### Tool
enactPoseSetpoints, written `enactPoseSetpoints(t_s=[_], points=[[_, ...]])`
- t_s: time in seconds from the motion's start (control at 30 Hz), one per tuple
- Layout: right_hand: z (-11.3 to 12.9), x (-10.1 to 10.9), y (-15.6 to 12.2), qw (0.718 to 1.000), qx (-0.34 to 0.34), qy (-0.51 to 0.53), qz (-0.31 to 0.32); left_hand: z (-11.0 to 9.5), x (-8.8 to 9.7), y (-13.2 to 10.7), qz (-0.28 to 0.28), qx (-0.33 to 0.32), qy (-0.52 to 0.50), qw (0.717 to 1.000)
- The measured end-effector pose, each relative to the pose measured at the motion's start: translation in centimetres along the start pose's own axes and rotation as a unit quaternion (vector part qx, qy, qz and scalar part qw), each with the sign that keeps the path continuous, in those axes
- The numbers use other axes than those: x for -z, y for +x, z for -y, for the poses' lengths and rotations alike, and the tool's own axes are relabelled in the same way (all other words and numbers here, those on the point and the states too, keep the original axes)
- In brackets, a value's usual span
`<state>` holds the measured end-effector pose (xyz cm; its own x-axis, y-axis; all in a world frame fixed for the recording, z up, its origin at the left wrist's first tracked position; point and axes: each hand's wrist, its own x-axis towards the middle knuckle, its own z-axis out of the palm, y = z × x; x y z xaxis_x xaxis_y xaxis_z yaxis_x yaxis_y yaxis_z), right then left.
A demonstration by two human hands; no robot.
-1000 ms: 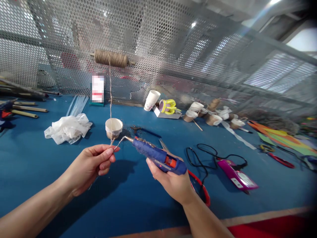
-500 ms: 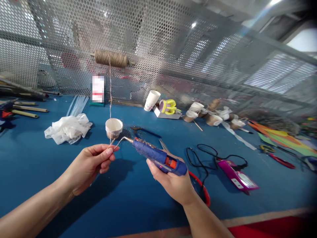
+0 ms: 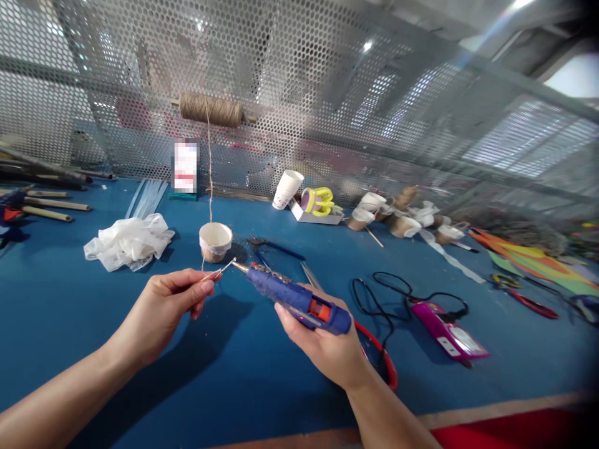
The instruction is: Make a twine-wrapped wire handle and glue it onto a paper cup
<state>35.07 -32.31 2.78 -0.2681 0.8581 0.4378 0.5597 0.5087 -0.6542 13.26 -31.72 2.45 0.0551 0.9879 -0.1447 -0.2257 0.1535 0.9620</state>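
Over the blue surface (image 3: 262,380), my left grip (image 3: 171,302) pinches twine (image 3: 210,162) and a twisted strand (image 3: 227,267) before the cup (image 3: 215,243); the strand, sharply bent moments ago, now runs straighter, its end at the nozzle (image 3: 240,267) of the glue gun (image 3: 290,296) clasped in my right grip (image 3: 322,346).

Blue glue gun (image 3: 287,294), nozzle (image 3: 241,267) at tip of silvery strand (image 3: 228,265)
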Motion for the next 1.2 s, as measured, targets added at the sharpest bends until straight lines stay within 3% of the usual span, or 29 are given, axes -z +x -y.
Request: enactPoseSetpoints(t_s=[0.3, 0.57, 0.7, 1.07, 1.2], points=[[0.1, 0.0, 0.1, 1.000, -0.016, 0.011, -0.006, 0.6, 0.2, 0.2, 0.015, 0.034, -0.011, 0.999], [-0.2, -0.3, 0.0, 0.983, -0.095, 0.153, -0.011, 0.4, 0.0, -0.1, 0.043, 0.046, 0.017, 0.998], [0.4, -0.5, -0.1, 0.987, -0.097, 0.131, 0.016, 0.5, 0.1, 0.0, 0.042, 0.043, 0.026, 0.998], [0.9, -0.7, 0.2, 0.998, -0.050, 0.043, -0.001, 0.1, -0.2, -0.3, 0.031, 0.034, 0.111, 0.993], [0.8, -0.6, 0.1, 0.999, -0.039, 0.026, 0.020, 0.0, -0.2, -0.4, 0.032, 0.027, 0.118, 0.992]])
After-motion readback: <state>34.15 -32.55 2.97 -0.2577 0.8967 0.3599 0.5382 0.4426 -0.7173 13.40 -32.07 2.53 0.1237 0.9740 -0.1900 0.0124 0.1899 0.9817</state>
